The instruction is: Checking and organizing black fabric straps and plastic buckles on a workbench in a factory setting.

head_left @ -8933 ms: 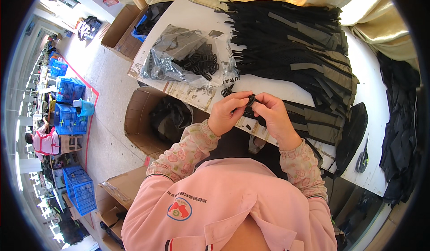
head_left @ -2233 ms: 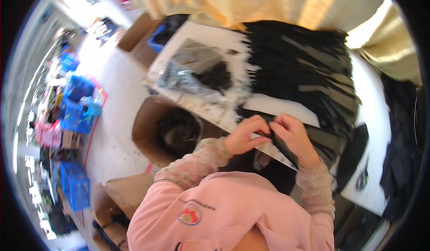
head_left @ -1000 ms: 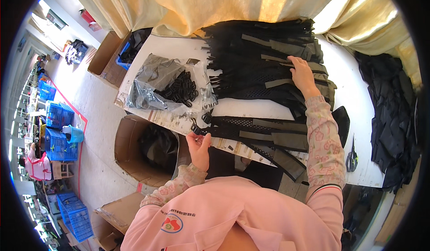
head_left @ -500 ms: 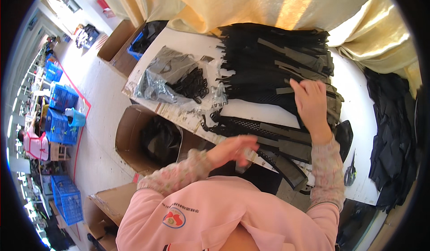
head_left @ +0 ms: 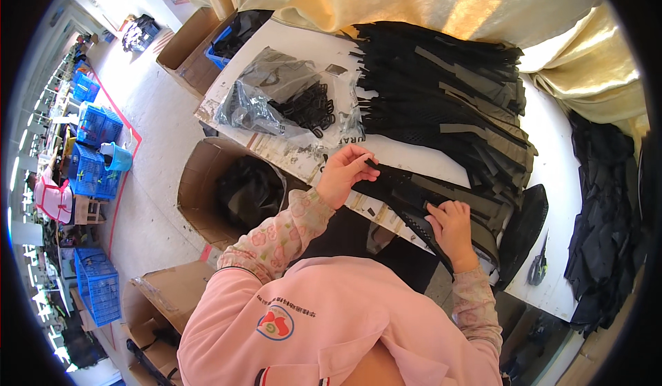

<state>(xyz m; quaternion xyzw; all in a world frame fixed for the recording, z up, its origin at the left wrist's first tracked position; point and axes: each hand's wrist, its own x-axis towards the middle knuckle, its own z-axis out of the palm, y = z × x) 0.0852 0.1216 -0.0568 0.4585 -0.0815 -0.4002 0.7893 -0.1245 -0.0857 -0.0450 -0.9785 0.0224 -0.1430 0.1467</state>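
My left hand (head_left: 343, 177) pinches the narrow dark end of a black mesh strap piece (head_left: 394, 187) between thumb and fingertips, at the table's near edge. Farther right, my right hand (head_left: 452, 231) has its fingers curled on the same piece, near its wider part. Under and beside it lie more black strap pieces with grey panels (head_left: 486, 210). Just beyond them spreads a large pile of black and grey strips (head_left: 441, 103). To the left, a clear plastic bag (head_left: 255, 100) lies open, with black plastic buckles (head_left: 314, 110) heaped at its mouth.
Scissors (head_left: 538, 267) lie on the white table (head_left: 552, 151) at right, near a hanging black fabric heap (head_left: 600, 220). An open cardboard box (head_left: 196, 186) holding black material stands against the table's left side. Yellowish curtains (head_left: 386, 0) hang behind. Blue crates (head_left: 96, 172) line the floor at far left.
My right hand has come back from the pile toward the near edge and closed on a strap piece. My left hand has moved away from my body and taken its narrow end.
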